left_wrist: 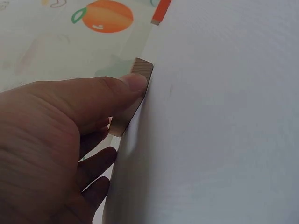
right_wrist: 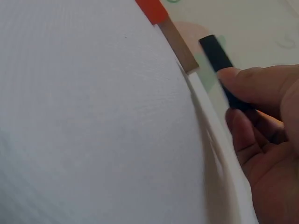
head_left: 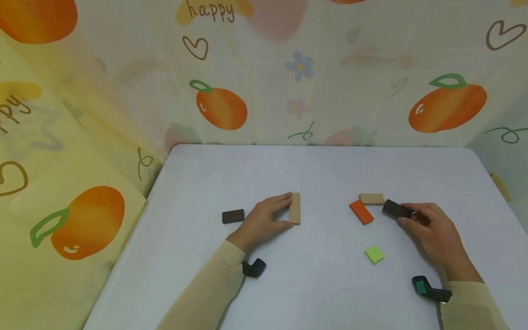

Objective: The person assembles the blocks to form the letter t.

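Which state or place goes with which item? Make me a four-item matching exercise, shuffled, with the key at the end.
Column one
1. Left hand
2. Lime-green square block
3. Right hand
4. Orange-red block

Column two
A. Pinches a dark rectangular block
B. Lies slanted, one end beside an unheld wooden block
C. Holds a pale wooden block between thumb and fingers
D. Lies lowest of the blocks in the head view, apart from the others

Pairs: 1-C, 2-D, 3-A, 4-B
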`<state>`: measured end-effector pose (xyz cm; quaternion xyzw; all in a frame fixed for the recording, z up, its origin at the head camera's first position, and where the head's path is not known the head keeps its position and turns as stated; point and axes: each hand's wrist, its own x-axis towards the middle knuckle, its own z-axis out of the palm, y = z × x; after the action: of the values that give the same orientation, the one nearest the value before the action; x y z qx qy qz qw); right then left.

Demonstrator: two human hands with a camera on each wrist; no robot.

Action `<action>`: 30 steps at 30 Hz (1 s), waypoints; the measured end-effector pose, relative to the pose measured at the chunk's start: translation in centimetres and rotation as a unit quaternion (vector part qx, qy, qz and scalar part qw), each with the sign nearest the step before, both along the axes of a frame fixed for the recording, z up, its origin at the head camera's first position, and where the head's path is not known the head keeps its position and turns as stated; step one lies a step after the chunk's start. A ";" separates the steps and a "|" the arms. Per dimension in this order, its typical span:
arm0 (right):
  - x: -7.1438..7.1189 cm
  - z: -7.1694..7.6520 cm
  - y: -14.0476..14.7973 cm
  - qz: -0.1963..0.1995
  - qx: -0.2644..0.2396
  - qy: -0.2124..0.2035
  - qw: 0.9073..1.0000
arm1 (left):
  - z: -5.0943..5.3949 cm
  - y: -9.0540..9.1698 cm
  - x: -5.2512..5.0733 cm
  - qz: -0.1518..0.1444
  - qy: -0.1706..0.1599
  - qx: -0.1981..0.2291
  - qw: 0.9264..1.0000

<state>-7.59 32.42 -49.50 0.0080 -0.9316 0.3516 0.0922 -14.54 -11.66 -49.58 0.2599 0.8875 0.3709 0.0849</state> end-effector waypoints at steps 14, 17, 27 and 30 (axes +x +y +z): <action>-1.9 2.3 -4.5 0.052 -0.045 0.028 0.997 | -0.4 0.2 -0.1 -0.016 0.024 0.010 1.000; -2.5 2.7 -6.0 0.074 -0.055 0.034 0.995 | -0.7 0.2 -0.1 -0.021 0.029 0.013 0.999; -5.5 2.3 -10.8 0.121 -0.080 0.021 0.989 | -0.6 0.1 -0.1 -0.016 0.021 0.033 0.999; -6.3 2.2 -12.3 0.133 -0.087 0.007 0.987 | -0.6 0.1 -0.1 -0.018 0.022 0.033 0.999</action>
<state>-13.89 20.12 -47.26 0.1260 -0.8876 0.4401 0.0515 -14.61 -11.59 -50.15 0.2862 0.8718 0.3926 0.0630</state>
